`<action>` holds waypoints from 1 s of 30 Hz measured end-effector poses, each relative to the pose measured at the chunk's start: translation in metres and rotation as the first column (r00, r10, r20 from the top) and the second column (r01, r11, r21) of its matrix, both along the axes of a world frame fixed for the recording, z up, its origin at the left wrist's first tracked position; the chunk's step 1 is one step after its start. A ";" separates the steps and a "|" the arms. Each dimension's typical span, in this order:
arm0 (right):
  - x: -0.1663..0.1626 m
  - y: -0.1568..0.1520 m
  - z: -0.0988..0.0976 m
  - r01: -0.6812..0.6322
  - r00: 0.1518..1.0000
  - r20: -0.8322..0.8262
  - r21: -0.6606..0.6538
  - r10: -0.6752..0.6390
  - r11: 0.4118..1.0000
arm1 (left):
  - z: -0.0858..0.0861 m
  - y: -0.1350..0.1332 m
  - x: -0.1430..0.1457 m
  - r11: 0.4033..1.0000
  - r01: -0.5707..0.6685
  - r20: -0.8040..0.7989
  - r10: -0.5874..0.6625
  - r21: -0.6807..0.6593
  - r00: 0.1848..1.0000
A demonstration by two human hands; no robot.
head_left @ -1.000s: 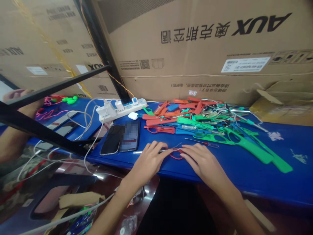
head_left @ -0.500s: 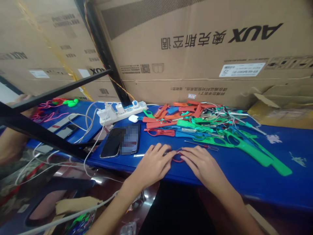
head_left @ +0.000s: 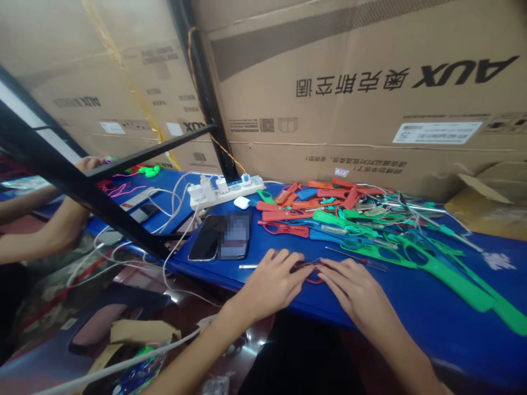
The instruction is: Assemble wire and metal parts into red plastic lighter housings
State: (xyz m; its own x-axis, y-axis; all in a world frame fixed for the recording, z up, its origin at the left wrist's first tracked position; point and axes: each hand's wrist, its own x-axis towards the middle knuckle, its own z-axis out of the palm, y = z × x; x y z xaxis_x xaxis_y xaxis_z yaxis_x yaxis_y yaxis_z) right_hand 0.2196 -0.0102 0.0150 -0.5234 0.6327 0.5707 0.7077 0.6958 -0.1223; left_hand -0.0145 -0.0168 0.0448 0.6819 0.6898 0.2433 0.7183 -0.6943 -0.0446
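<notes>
Close together at the front of the blue table (head_left: 415, 307), my left hand (head_left: 280, 277) and my right hand (head_left: 349, 280) both have their fingers closed on a red long-nosed lighter (head_left: 313, 281). Its red loop shows between the hands, and most of it is hidden under my fingers. From beneath my left hand a thin metal rod (head_left: 248, 267) sticks out to the left. Just beyond my right hand lies a thin screwdriver (head_left: 356, 257). Behind it spreads a pile of red, blue and green lighter parts, with a long green casing (head_left: 448, 280) at the right.
Two phones (head_left: 206, 236) lie left of my hands. Behind them stand a white power strip (head_left: 230, 195) with chargers and a white earbud case (head_left: 242, 203). A black metal frame (head_left: 135, 230) and white cables are at the left. Beyond it, another person's arms (head_left: 61, 230) show. Large cardboard boxes (head_left: 349, 33) line the back.
The camera view has shifted, so the scene sits farther right and more of the other person's arms shows. My hands keep the same hold on the red lighter.
</notes>
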 end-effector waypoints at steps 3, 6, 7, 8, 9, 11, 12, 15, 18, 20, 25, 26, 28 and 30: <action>-0.001 0.001 -0.001 -0.002 1.000 0.003 -0.011 0.002 1.000 | 0.000 0.000 0.000 1.000 -0.015 -0.004 0.015 0.002 1.000; -0.002 0.000 0.000 0.023 1.000 -0.001 -0.025 -0.023 0.999 | 0.000 0.000 0.000 1.000 -0.025 -0.011 0.025 0.003 1.000; -0.003 0.000 0.000 0.028 1.000 -0.002 -0.028 -0.028 0.999 | 0.000 0.000 0.000 1.000 -0.020 -0.012 0.020 0.001 1.000; -0.003 -0.001 0.001 0.033 0.999 -0.001 -0.032 -0.033 0.999 | 0.000 0.000 -0.001 1.000 -0.009 -0.011 0.009 -0.003 1.000; -0.004 -0.001 0.002 0.037 0.999 0.001 -0.038 -0.037 0.999 | -0.001 0.000 -0.001 1.000 0.002 -0.010 -0.002 -0.006 1.000; -0.004 -0.001 0.002 0.046 0.999 0.006 -0.056 -0.046 0.997 | -0.002 0.001 -0.002 1.000 0.018 -0.008 -0.018 -0.011 1.000; -0.004 0.000 0.002 0.048 0.999 0.008 -0.066 -0.048 0.997 | -0.003 0.001 -0.002 1.000 0.019 -0.007 -0.019 -0.010 1.000; -0.004 0.001 0.000 0.043 0.999 0.010 -0.082 -0.042 0.996 | -0.004 0.002 0.000 1.000 -0.005 0.006 0.005 -0.003 1.000; -0.004 0.002 -0.003 0.041 0.999 0.010 -0.094 -0.041 0.995 | -0.004 0.002 0.001 1.000 -0.017 0.026 0.017 -0.004 1.000; -0.004 0.002 -0.004 0.048 0.999 0.003 -0.107 -0.048 0.993 | -0.004 0.001 0.001 1.000 -0.014 0.043 0.014 -0.011 0.999; -0.004 0.002 -0.004 0.030 0.999 -0.035 -0.118 -0.034 0.993 | -0.003 0.002 -0.003 0.991 -0.080 0.238 0.103 -0.104 0.966; -0.004 0.002 -0.004 0.020 0.999 -0.044 -0.120 -0.025 0.993 | -0.002 0.004 -0.003 0.987 -0.098 0.277 0.131 -0.131 0.952; -0.004 0.002 -0.004 0.005 0.998 -0.059 -0.120 -0.012 0.993 | 0.001 0.010 -0.002 0.982 -0.114 0.303 0.155 -0.149 0.940; -0.004 0.003 -0.004 0.001 0.998 -0.068 -0.113 -0.009 0.994 | 0.005 0.018 0.001 0.989 -0.097 0.263 0.125 -0.115 0.957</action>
State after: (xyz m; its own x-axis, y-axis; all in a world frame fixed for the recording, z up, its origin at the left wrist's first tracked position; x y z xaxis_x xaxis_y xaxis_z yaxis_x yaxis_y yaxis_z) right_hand 0.2161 -0.0077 0.0113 -0.4823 0.6979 0.5295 0.6988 0.6710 -0.2479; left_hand -0.0131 0.0008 0.0498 0.5186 0.7877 0.3325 0.7670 -0.6005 0.2260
